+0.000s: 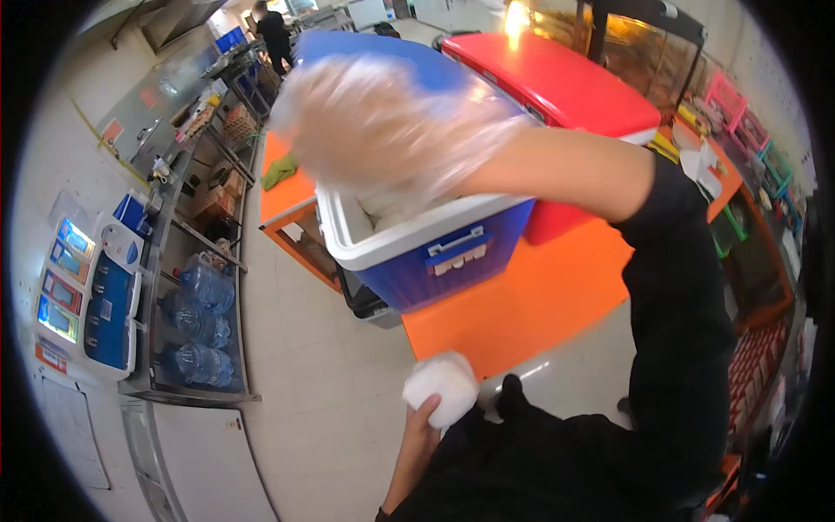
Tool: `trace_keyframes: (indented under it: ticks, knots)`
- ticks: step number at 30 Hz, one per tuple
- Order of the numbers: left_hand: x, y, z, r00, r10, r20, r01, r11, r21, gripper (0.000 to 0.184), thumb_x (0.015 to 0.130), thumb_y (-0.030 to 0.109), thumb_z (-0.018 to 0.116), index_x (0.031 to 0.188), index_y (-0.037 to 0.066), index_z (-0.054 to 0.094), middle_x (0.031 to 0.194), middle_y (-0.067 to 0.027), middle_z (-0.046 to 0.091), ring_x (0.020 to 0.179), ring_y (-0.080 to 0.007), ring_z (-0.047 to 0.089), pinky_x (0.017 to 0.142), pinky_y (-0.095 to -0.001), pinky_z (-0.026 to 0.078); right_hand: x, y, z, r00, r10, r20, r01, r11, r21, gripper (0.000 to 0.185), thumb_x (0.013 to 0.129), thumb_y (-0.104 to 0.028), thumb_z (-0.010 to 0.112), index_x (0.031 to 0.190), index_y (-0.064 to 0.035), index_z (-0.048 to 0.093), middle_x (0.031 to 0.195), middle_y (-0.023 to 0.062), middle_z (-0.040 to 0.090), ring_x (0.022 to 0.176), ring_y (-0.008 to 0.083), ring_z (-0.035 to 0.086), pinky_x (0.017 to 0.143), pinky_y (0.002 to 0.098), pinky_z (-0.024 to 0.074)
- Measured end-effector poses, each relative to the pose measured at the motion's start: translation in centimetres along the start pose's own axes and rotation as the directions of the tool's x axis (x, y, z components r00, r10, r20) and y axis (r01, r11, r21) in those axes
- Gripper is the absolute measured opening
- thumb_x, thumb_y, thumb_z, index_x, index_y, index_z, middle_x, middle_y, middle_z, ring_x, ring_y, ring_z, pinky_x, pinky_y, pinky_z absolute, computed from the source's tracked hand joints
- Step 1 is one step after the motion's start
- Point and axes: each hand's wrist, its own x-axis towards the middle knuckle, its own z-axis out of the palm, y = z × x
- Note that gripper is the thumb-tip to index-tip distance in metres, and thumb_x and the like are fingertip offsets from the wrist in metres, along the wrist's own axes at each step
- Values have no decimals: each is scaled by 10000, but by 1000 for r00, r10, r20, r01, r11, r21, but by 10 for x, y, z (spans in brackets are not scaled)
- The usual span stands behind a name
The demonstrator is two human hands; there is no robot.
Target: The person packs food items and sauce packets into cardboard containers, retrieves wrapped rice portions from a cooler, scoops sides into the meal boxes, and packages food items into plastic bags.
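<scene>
My left hand (424,426) is low in front of my body, closed on a white rounded bundle (442,388) with a smooth surface; what it is made of or contains I cannot make out. My right hand (374,130), in a clear plastic glove, is raised over a blue cooler box (435,277) with a white rim. Motion smears its fingers. Inside the cooler, pale contents (396,209) show partly below the glove. The cooler's blue lid (383,52) stands raised behind my right hand.
The cooler stands on an orange table (513,304). Beside it is a cooler with a red lid (557,83). Water bottles (204,326) fill a metal shelf at left. A green cloth (279,170) lies on orange. A person (274,39) stands far back.
</scene>
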Motion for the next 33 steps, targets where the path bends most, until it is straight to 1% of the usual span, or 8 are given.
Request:
trace_keyframes:
  ticks: [2, 5, 13, 15, 18, 21, 26, 33]
  knots:
    - [10, -2, 24, 1000, -9, 17, 9, 1000, 2, 706, 766, 155, 639, 1350, 32, 262, 1271, -153, 432, 1198, -287, 433, 994, -425, 378, -9, -22, -28, 995, 31, 93, -75, 855, 514, 323, 649, -127, 610, 901, 64, 542, 707, 102, 519, 614, 223, 531, 555, 300, 451]
    - [30, -8, 67, 997, -66, 30, 65, 996, 53, 684, 795, 135, 629, 1355, 31, 251, 1292, -148, 411, 1228, -277, 399, 1007, -422, 361, -28, -35, -11, 985, 169, -44, -95, 732, 674, 388, 657, -141, 621, 987, 49, 545, 823, 116, 563, 747, 242, 568, 634, 325, 465]
    - [103, -138, 223, 983, -90, 160, 60, 982, 181, 667, 804, 146, 633, 1341, 28, 256, 1281, -138, 401, 1171, -249, 433, 986, -387, 360, -377, 116, -87, 799, 328, 504, -573, 667, 476, 274, 830, -236, 563, 1020, -39, 572, 978, 83, 566, 880, 246, 562, 701, 373, 479]
    - [129, -207, 286, 973, -9, 232, -42, 975, 217, 681, 799, 144, 636, 1343, 26, 244, 1277, -139, 398, 1176, -247, 424, 991, -385, 347, -470, 128, -103, 95, 145, 985, -991, 111, 79, 360, 885, -308, 513, 1133, -47, 530, 1146, 129, 543, 1021, 309, 540, 810, 406, 459]
    - [159, -323, 393, 932, 45, 360, -158, 944, 291, 725, 789, 132, 643, 1355, 24, 204, 1281, -152, 388, 1181, -250, 411, 995, -387, 336, -646, 94, -125, 164, 337, 927, -908, -317, 276, 518, 908, -397, 479, 1289, -53, 411, 1319, 168, 431, 1215, 309, 421, 970, 388, 364]
    - [158, -452, 503, 915, 131, 381, -317, 820, 477, 752, 789, 116, 634, 1362, 22, 155, 1340, -174, 283, 1243, -272, 319, 1033, -395, 264, -731, 130, -145, -180, 331, 926, -550, -815, 184, 590, 900, -419, 493, 1334, -48, 343, 1325, 185, 410, 1240, 302, 388, 1007, 372, 327]
    - [164, -574, 646, 801, 134, 583, -279, 946, 166, 799, 815, 142, 571, 1391, 35, 28, 1398, -159, 158, 1300, -282, 213, 1067, -402, 186, -858, 231, -130, -457, 436, 775, -641, -766, 52, 627, 836, -384, 604, 1306, -66, 339, 1173, 183, 505, 1100, 314, 499, 936, 385, 394]
    - [296, -660, 754, 964, 62, 259, -55, 998, -32, 588, 886, 270, 426, 1383, 102, 161, 1373, -150, 305, 1251, -303, 365, 953, -468, 397, -1021, 331, 20, -185, 578, 794, -905, -415, 91, 526, 711, -313, 691, 1146, -75, 513, 1076, 246, 538, 1027, 320, 546, 850, 386, 444]
